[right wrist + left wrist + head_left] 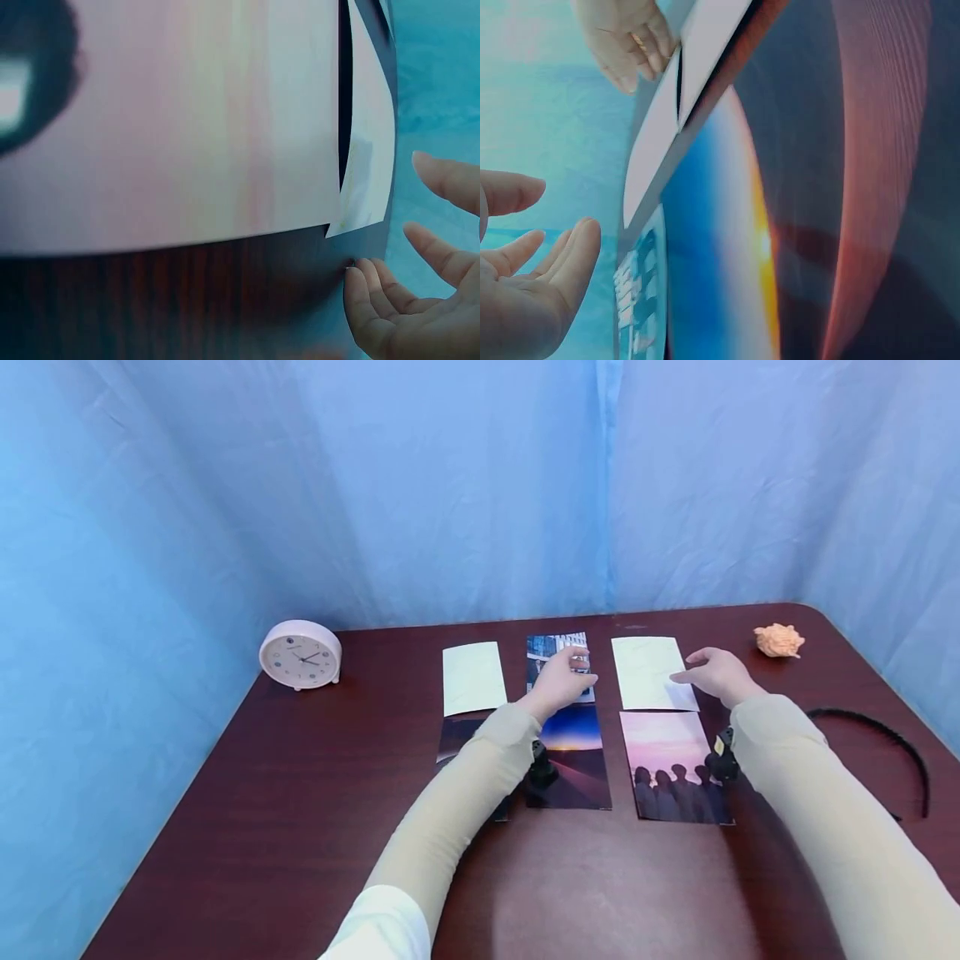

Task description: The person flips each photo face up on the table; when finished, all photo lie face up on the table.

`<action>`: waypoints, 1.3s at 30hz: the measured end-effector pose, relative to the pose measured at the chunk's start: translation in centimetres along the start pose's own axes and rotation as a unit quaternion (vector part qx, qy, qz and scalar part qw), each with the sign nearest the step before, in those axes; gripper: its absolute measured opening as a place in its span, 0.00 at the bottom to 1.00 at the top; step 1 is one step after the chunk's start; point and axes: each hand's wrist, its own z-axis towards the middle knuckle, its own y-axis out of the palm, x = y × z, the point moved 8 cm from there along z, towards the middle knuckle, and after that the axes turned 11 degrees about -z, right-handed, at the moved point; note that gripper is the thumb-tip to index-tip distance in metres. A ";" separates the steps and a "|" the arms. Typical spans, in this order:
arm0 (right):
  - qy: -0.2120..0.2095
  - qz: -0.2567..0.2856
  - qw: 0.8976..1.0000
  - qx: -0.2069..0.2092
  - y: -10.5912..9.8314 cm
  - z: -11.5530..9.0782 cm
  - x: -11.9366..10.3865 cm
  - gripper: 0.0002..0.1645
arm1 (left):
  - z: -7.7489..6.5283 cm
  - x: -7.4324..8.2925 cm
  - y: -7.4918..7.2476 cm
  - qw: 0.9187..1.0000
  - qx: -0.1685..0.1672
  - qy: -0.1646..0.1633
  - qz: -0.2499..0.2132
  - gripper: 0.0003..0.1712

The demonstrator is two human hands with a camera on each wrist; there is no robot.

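Observation:
My left hand (558, 679) is over a city-building photo (543, 647) in the back row, its fingers loosely bent around nothing. In the left wrist view, that hand (532, 285) appears apart from the photo. My right hand (722, 675) is beside the right edge of a blank white sheet (647, 672), thumb and fingers spread. The right wrist view shows no sheet between its fingers (360, 296). In front lie a sunset road photo (573, 752) and a pink-sky photo with silhouettes (667, 752). My left arm partly covers a dark photo (455, 739).
Another white sheet (474, 678) lies back left in the row. A round white clock (302, 655) stands at the table's far left. Toward the right are a peach-coloured knobbly object (778, 641) and a black curved band (892, 731). Blue curtains (450, 485) surround the dark table (315, 802).

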 end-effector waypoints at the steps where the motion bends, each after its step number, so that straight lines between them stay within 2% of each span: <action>1: -0.002 0.001 1.000 -0.003 0.0 0.0 0.0 0.36 | 0.1 0.0 0.3 1.000 0.001 -0.003 0.001 0.27; 4: -0.005 0.004 1.000 -0.013 0.1 -0.2 -0.2 0.37 | 0.3 0.1 1.1 1.000 -0.006 -0.010 -0.005 0.27; 7: -0.008 0.010 1.000 -0.027 0.3 -0.4 -0.4 0.38 | 0.3 -0.1 1.9 0.999 -0.027 -0.022 -0.019 0.29; 11: -0.011 0.012 0.999 -0.042 0.7 -0.5 -0.7 0.40 | 0.3 -0.8 2.6 0.996 -0.050 -0.041 -0.055 0.32; 19: -0.019 0.012 0.999 -0.044 1.4 -0.4 -1.3 0.39 | 0.6 -1.8 3.2 0.992 -0.051 -0.068 -0.089 0.33; 28: -0.037 -0.011 0.999 -0.033 1.7 -0.7 -2.4 0.38 | 0.5 -1.5 4.2 0.991 -0.062 -0.064 -0.097 0.32; 32: -0.043 -0.013 0.998 -0.033 1.8 -0.6 -2.6 0.45 | 0.4 -1.6 4.3 0.992 -0.057 -0.064 -0.093 0.31; 39: -0.088 -0.034 0.994 -0.062 2.6 -0.6 -3.3 0.54 | 0.3 -2.0 4.4 0.992 -0.054 -0.062 -0.098 0.30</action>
